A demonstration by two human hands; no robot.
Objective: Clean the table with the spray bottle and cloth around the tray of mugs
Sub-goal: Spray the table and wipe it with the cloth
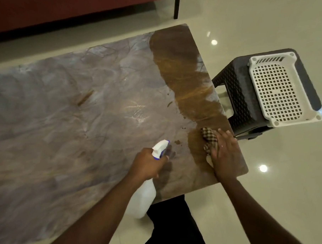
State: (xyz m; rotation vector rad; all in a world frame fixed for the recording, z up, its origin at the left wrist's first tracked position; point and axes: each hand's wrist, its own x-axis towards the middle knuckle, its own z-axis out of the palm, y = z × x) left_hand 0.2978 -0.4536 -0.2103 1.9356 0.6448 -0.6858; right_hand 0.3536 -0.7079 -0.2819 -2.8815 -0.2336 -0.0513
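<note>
Cloth [210, 140] sits pinned under right hand [223, 154], fingers flat and spread for wiping pressure near the table [83, 118] corner. Left hand [147, 163] is wrapped around the spray bottle [144, 198] neck, nozzle aimed at the unwiped surface. No mug tray visible; white basket [279, 88] sits on a stool [236, 99] alongside.

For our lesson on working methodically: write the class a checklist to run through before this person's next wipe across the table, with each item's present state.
1. Checked cloth flat under right hand: ok.
2. Spray bottle gripped in left hand: ok.
3. Nozzle aimed over the table: ok.
4. Whole top wiped: not ok, only the right strip is dark.
5. Tray of mugs placed safely: cannot tell, none in view.
6. White basket off the table, on the stool: ok.
</note>
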